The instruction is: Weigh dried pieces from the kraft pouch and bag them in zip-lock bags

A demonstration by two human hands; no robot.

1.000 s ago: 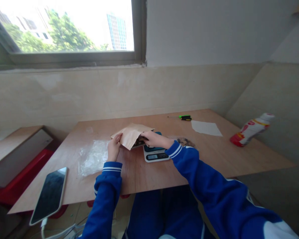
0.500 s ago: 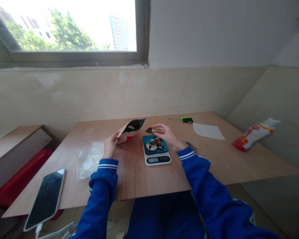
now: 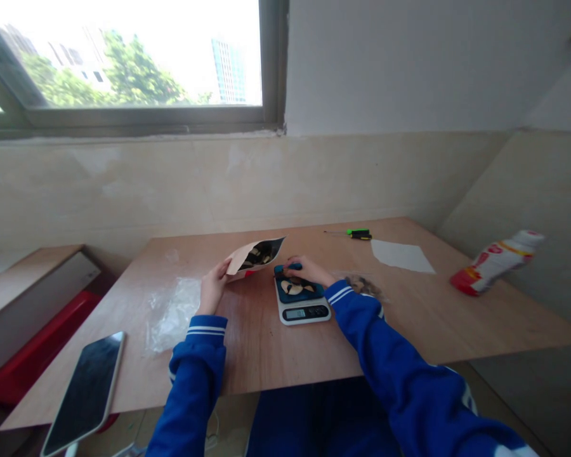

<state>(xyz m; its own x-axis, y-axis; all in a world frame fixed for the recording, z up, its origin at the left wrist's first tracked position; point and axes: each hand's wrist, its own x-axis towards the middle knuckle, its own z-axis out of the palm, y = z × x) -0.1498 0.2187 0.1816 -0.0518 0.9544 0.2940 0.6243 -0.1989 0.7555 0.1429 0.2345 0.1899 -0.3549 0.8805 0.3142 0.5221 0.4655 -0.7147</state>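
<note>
My left hand (image 3: pixel 212 287) grips the lower corner of a kraft paper pouch (image 3: pixel 255 257), whose open mouth shows dark pieces inside. My right hand (image 3: pixel 307 271) reaches over a digital kitchen scale (image 3: pixel 301 312), fingertips at the far rim of the blue tray (image 3: pixel 299 293) on top. Several pale and dark chips (image 3: pixel 294 287) lie in that tray. My fingers hide the tray's far edge, and I cannot tell whether they hold a piece.
A clear plastic bag (image 3: pixel 174 314) and a smartphone (image 3: pixel 84 393) lie left of my hands. Farther right are a small screwdriver (image 3: pixel 359 234), a white paper sheet (image 3: pixel 402 256), a clear packet of dark bits (image 3: pixel 364 287) and a fallen red-and-white bottle (image 3: pixel 492 271).
My right hand has dropped from above the tray to its far rim, and the dark piece it held no longer shows. The pouch has moved slightly right, its mouth still open.
</note>
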